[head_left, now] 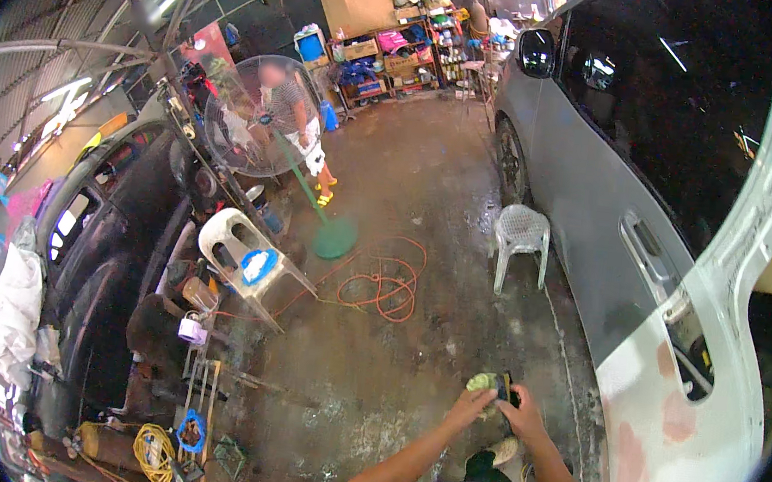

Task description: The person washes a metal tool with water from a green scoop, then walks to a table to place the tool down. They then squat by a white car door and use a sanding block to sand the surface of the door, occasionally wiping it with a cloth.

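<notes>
Both my hands are close together in front of my body, low and right of the middle. In my left hand [470,407] is a crumpled yellow-green cloth [482,381], with the fingers closed round its lower side. My right hand [525,414] grips a small dark block [504,386] with a yellowish edge, right beside the cloth. The block's exact kind is too small to tell. To my right stands a car door [633,427], partly grey and partly white with pinkish patches; neither hand touches it.
A white plastic stool [523,231] stands ahead by the grey vehicle. Leftward are a white plastic chair [246,251] holding a blue-and-white item, a green-based fan [335,238], an orange hose [381,287] on the floor and a dark car body [108,279]. Another person [296,116] stands behind the fan.
</notes>
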`<state>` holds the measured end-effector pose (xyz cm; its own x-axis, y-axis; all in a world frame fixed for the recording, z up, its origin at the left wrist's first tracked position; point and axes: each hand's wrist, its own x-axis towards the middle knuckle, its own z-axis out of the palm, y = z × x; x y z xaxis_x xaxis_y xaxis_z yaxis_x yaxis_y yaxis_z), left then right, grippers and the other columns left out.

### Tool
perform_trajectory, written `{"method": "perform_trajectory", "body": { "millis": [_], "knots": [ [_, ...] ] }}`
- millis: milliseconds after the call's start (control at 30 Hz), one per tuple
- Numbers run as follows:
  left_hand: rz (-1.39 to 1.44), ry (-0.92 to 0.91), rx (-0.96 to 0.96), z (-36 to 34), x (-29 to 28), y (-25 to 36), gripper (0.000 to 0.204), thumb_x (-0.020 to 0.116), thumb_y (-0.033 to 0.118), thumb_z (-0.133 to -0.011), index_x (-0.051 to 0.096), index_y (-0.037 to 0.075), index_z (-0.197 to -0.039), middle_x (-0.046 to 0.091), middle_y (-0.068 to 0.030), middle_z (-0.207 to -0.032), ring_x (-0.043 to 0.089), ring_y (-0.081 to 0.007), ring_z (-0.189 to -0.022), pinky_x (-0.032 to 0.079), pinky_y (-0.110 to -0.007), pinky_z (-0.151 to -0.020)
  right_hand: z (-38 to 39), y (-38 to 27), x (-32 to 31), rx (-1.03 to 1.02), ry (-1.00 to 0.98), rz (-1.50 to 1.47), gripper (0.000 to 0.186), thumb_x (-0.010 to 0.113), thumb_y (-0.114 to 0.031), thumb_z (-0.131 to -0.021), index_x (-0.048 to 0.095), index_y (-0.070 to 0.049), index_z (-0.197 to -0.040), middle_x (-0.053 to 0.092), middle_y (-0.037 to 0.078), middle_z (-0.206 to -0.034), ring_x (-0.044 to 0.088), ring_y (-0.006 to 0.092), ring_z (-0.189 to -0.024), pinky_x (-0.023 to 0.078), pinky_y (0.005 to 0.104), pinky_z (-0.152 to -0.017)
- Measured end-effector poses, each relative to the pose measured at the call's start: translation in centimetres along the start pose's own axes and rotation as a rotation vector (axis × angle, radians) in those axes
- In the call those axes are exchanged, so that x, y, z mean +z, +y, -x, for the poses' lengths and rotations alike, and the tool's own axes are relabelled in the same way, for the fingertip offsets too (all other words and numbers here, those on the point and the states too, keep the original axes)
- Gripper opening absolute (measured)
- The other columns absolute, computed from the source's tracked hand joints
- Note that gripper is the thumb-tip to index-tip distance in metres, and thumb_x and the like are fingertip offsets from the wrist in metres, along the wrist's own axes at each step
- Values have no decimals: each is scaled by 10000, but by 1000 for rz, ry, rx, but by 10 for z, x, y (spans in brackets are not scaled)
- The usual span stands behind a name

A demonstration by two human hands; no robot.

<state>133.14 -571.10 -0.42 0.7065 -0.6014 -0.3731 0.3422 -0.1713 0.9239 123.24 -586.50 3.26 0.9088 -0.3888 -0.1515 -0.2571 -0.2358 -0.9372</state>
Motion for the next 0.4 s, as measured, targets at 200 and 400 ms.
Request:
{"method": "perform_trajectory", "body": {
  "millis": [200,400],
  "knots": [
    [11,-224,-228,-69,53,14,783,650,615,-862,528,48,-1388,583,-121,-1315,514,-247,-1239,433,-442,-974,-31,-6,-78,-176,-17,110,406,751,-267,-821,625,-8,-1107,606,154,-1105,603,309,-1040,470,379,-915],
    [230,-359,-309,-132,91,1,912,644,655,-846,359,105,-1515,381,-80,-1523,293,-266,-1439,259,-540,-1144,-76,7,-126,-65,-67,30,426,741,-247,-834,619,-37,-1185,570,139,-1186,539,286,-1139,430,388,-977]
  ]
}}
